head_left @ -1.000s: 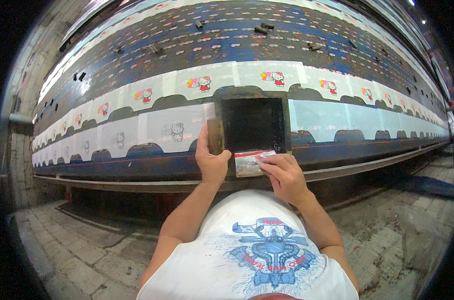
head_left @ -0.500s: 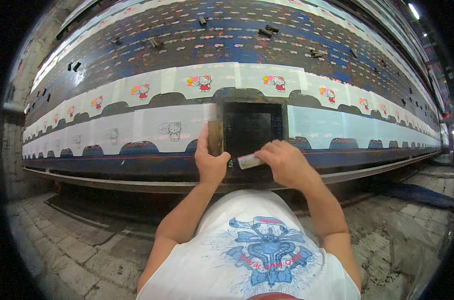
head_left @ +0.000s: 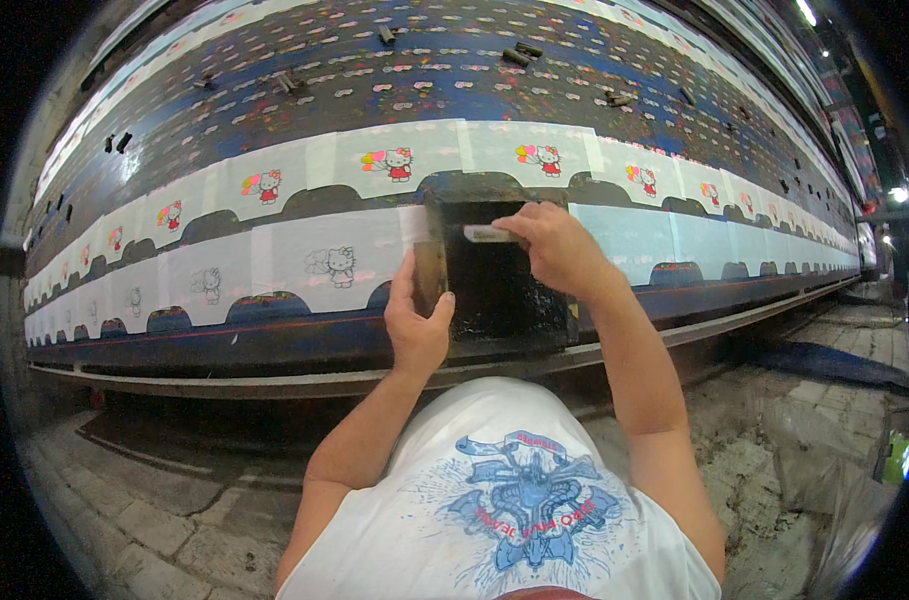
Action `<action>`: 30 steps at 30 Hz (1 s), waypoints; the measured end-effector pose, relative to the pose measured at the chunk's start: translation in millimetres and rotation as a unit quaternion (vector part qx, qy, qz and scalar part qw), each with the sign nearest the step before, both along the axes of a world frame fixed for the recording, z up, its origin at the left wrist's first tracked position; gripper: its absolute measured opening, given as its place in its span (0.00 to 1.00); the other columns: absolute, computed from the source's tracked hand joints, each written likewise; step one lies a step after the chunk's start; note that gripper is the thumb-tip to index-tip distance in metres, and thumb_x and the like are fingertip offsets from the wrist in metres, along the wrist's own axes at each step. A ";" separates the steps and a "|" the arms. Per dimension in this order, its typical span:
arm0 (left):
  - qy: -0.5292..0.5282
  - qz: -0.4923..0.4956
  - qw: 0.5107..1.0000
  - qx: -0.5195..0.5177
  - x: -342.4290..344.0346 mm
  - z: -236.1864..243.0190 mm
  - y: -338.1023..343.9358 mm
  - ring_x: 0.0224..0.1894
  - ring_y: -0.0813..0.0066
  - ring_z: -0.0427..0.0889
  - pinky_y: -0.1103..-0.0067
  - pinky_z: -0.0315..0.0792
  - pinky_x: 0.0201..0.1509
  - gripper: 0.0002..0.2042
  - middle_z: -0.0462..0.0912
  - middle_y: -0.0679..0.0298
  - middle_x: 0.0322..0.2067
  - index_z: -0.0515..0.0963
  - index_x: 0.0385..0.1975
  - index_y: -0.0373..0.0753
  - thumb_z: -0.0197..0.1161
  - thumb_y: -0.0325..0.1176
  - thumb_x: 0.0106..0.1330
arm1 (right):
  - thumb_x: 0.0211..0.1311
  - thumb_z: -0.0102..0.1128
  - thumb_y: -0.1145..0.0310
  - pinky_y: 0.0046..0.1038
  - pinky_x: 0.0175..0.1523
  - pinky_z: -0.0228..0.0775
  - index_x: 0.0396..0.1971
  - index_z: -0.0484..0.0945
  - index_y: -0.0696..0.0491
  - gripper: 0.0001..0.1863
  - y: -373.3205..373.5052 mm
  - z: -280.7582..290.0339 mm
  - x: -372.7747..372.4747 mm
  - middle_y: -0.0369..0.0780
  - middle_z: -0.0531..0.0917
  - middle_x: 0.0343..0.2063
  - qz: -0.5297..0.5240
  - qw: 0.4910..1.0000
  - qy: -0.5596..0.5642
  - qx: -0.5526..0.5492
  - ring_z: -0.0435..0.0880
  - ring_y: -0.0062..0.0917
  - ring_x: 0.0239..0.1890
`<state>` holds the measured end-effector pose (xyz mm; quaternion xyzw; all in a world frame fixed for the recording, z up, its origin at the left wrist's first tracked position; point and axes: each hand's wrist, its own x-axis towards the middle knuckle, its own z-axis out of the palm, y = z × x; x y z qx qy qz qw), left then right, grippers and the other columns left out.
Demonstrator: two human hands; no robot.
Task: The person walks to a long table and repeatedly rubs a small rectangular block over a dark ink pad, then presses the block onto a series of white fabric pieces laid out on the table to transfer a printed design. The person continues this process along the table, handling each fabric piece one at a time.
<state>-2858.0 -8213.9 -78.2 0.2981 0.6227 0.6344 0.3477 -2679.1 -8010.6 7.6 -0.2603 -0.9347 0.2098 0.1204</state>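
A screen-printing frame (head_left: pixel 431 275) with a dark, wet-looking inside lies on the long table in front of me, over the near row of white cloth pieces. My left hand (head_left: pixel 417 330) grips its left wooden side, thumb on the inner edge and fingers along the outside. Inside the frame, toward its far end, my right hand (head_left: pixel 565 255) holds a small pale squeegee (head_left: pixel 486 234) by its right part. Left of the frame, a white cloth piece (head_left: pixel 295 240) bears a black outline of a cartoon cat with balloons. The pieces to the right of the frame (head_left: pixel 620 240) look plain.
Behind runs a row of white cloth pieces (head_left: pixel 480 140) with coloured cat prints. Farther back, several small dark cylinders (head_left: pixel 520 55) lie on the paint-spotted tabletop (head_left: pixel 345 95). A pale rail (head_left: pixel 225 385) edges the table's near side, above a worn paved floor (head_left: pixel 165 500).
My right hand has moved the squeegee away from me, from the frame's near end to its far end. The left hand keeps its hold on the frame. The view has shifted slightly.
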 end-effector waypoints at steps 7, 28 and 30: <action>-0.007 -0.003 1.000 0.022 -0.1 -4.1 1.0 0.77 0.59 0.80 0.66 0.73 0.82 0.41 0.78 0.49 0.76 0.65 0.86 0.30 0.71 0.16 0.71 | 0.61 0.65 0.83 0.48 0.61 0.79 0.59 0.90 0.52 0.25 -74.2 2.9 29.5 0.45 0.90 0.47 0.014 1.000 0.003 0.017 0.86 0.46 0.51; 0.134 0.042 0.989 0.045 73.5 13.5 27.2 0.80 0.57 0.77 0.66 0.68 0.86 0.51 0.75 0.46 0.79 0.60 0.87 0.28 0.65 0.13 0.56 | 0.53 0.70 0.85 0.47 0.66 0.80 0.60 0.91 0.51 0.31 -114.2 -14.8 141.1 0.42 0.90 0.57 -0.037 0.990 0.138 -0.012 0.88 0.44 0.62; 0.136 0.037 0.988 0.059 102.4 11.3 42.9 0.80 0.57 0.77 0.66 0.68 0.86 0.51 0.75 0.47 0.79 0.60 0.88 0.29 0.64 0.12 0.56 | 0.51 0.70 0.86 0.47 0.67 0.80 0.61 0.91 0.51 0.33 -103.4 -14.9 171.0 0.42 0.89 0.57 -0.049 0.990 0.131 -0.011 0.87 0.44 0.62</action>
